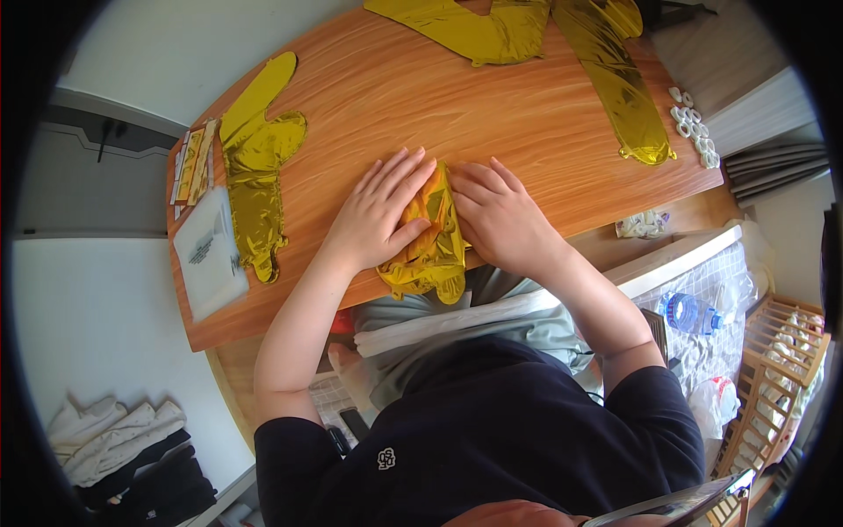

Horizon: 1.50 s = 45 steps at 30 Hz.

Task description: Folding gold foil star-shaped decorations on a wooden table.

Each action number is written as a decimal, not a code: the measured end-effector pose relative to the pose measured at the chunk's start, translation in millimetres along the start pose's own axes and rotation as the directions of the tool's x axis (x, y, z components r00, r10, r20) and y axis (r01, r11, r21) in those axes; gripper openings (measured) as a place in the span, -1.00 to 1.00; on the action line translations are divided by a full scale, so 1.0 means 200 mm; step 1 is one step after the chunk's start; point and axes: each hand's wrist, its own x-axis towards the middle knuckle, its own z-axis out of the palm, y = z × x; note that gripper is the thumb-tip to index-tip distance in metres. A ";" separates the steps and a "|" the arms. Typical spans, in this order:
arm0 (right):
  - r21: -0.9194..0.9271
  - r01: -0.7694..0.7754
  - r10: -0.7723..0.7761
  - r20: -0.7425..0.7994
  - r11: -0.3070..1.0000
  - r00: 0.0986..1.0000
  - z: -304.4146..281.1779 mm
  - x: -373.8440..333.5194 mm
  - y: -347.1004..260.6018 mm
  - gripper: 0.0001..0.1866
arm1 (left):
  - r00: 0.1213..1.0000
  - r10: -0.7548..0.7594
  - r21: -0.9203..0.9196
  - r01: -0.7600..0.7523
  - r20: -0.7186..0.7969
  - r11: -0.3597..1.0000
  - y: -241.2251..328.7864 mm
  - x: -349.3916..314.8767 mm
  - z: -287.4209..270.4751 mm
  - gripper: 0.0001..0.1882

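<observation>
A folded gold foil balloon point(450, 230) lies on the wooden table point(369, 97), its lower end hanging over the near edge. My left hand point(378, 209) rests palm down on the balloon's left side, fingers stretched forward and thumb out across the foil. Along the right side lies my right hand point(499, 213), fingers bent toward the foil's edge and the little finger apart; its thumb is hidden. The foil between my hands is creased, with orange reflections.
Another gold foil balloon point(255, 176) lies flat on the left, beside a clear plastic bag point(211, 255) and flat packets point(191, 167). More gold foil balloons point(615, 88) lie at the far side. Small white rings point(694, 130) sit near the right edge. A water bottle point(689, 314) lies lower right.
</observation>
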 end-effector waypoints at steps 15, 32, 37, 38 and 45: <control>0.000 -0.091 0.091 -0.048 0.996 0.995 -0.01 -0.09 -0.08 -0.54 | 0.999 -0.032 0.043 0.030 0.034 0.999 0.02 0.01 0.00 -0.22; 0.146 -0.140 0.167 -0.189 0.979 0.968 -0.07 -0.13 -0.11 -0.56 | 0.999 -0.025 0.062 0.027 -0.032 0.998 0.03 0.01 0.01 -0.12; 0.055 -0.074 0.084 -0.225 0.996 0.971 -0.02 -0.20 -0.11 -0.57 | 0.998 -0.049 0.043 0.050 -0.028 0.998 0.04 0.01 0.01 -0.04; 0.054 -0.071 0.081 -0.222 0.996 0.972 -0.02 -0.21 -0.11 -0.57 | 0.998 -0.050 0.055 0.051 -0.029 0.997 0.04 0.01 0.01 -0.03; 0.058 -0.040 0.053 -0.243 0.998 0.969 0.00 -0.26 -0.13 -0.59 | 0.997 -0.029 0.112 0.037 -0.069 0.993 0.02 0.01 0.05 0.00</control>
